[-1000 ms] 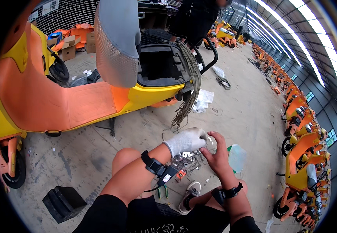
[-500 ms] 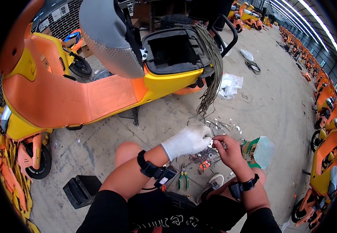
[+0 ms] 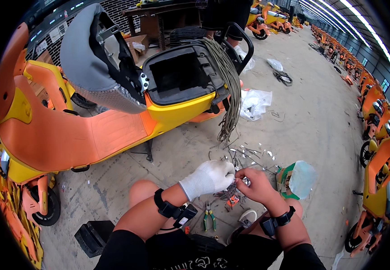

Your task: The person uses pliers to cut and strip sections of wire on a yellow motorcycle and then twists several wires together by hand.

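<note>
My left hand, in a white knit glove, is closed with curled fingers beside my right hand, which is bare and pinched. Their fingertips meet on something small that I cannot make out. Below them lie scattered small metal parts, an orange tool and green-handled pliers on the concrete floor. A green container with a pale top stands to the right. Ahead is a yellow-orange scooter with its grey seat raised, an open storage box, and a bundle of cables hanging over its rear.
A black box is at lower left. Rows of scooters line the right side. A clear plastic bag lies behind the cables. Another person's legs stand beyond the scooter, near a wooden table.
My right hand's fingers have curled into a pinch at the gloved fingertips. Since half a second ago both hands have shifted slightly down in the view, and the raised seat appears tilted further left.
</note>
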